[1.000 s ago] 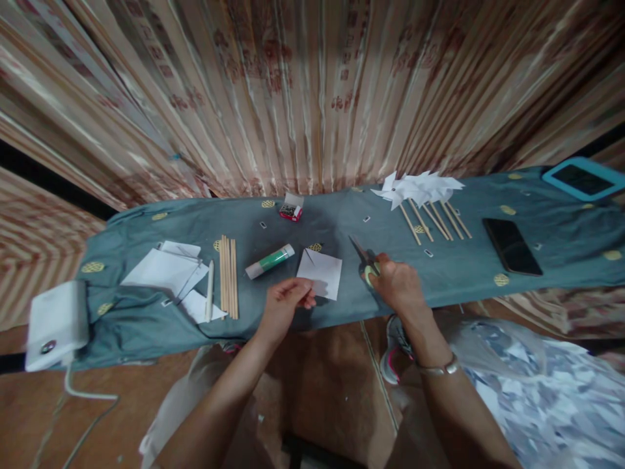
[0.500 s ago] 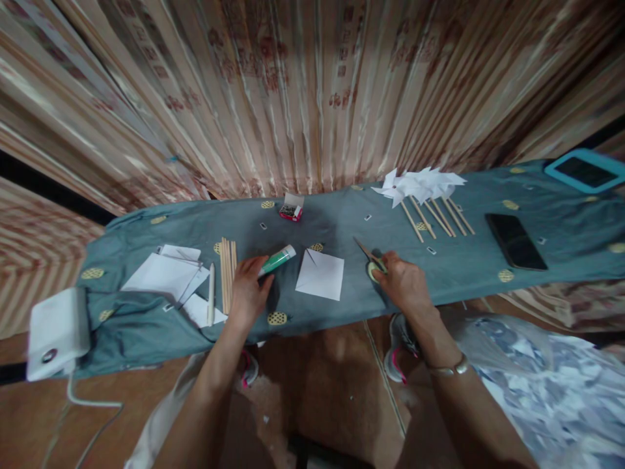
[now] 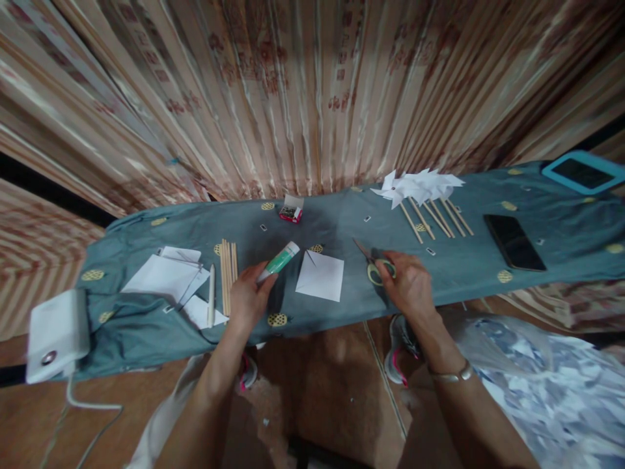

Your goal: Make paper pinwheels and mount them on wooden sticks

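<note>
My left hand is closed round a green-and-white glue stick, its white end pointing up and to the right. A square white sheet of paper with slits cut in from its corners lies just right of it. On the other side of the sheet, my right hand has its thumb and fingers on the handles of the scissors. The scissors' blades point away to the upper left, close to the cloth. Left of my left hand are several wooden sticks.
Paper sheets and a white pen-like stick lie at the left, near a white corded device. An open red box of pins stands at the back. Paper pinwheels and a black phone lie at the right.
My right fingers have shifted slightly at the scissors, and both handle loops now show more. The glue stick has tilted up a little in my left hand.
</note>
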Tool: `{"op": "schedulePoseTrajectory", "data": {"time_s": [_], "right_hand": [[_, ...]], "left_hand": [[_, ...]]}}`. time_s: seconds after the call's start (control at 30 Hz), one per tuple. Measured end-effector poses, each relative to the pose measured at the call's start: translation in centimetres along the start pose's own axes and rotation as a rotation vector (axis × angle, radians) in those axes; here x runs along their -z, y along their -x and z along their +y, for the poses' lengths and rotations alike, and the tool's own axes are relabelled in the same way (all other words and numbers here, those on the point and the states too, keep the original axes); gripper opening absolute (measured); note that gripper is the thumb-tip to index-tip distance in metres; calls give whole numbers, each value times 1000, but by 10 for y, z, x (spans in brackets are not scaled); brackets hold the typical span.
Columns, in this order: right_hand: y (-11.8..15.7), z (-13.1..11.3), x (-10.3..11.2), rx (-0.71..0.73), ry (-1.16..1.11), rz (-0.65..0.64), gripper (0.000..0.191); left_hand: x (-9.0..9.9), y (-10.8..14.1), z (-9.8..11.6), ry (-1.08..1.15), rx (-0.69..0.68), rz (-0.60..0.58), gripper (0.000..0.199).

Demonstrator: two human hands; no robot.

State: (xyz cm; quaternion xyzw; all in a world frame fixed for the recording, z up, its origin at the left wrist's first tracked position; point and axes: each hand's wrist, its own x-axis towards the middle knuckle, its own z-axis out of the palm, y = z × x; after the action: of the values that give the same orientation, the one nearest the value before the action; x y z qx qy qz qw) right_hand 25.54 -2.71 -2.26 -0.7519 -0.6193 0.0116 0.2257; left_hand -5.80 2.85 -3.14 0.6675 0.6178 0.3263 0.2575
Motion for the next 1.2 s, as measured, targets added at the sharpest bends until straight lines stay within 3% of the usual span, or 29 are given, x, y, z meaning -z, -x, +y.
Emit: {"op": "schedulePoseTrajectory", "data": {"time_s": [0.1,0.23,0.3,0.43,0.6,1.0,1.1,1.2], "right_hand": [[8,-18,-7,-1,-325,64,31],[23,-57,-24,-197,-912,-146,31],[29,-72,-30,-218,-1166,-255,34],[36,-86,-33,-293,-1443,-477,32],[35,-88,-33,-385,-1555,-553,34],[24,-89,-33,-434,-1557,-406,34],[21,-84,-36,-492,-1569,-355,34],[21,-79,-39,-531,-1568,-334,33]], "left_hand": [[-8,6,18,341,136,-58,44],[-22,21,38,760,269,-228,44],[-27,30,43,882,321,-324,44],[-32,42,47,1013,373,-488,41],[-33,43,51,1104,438,-504,47],[-33,42,46,1069,402,-462,45],[-32,42,41,998,361,-429,44],[-31,40,35,775,229,-333,37]]}}
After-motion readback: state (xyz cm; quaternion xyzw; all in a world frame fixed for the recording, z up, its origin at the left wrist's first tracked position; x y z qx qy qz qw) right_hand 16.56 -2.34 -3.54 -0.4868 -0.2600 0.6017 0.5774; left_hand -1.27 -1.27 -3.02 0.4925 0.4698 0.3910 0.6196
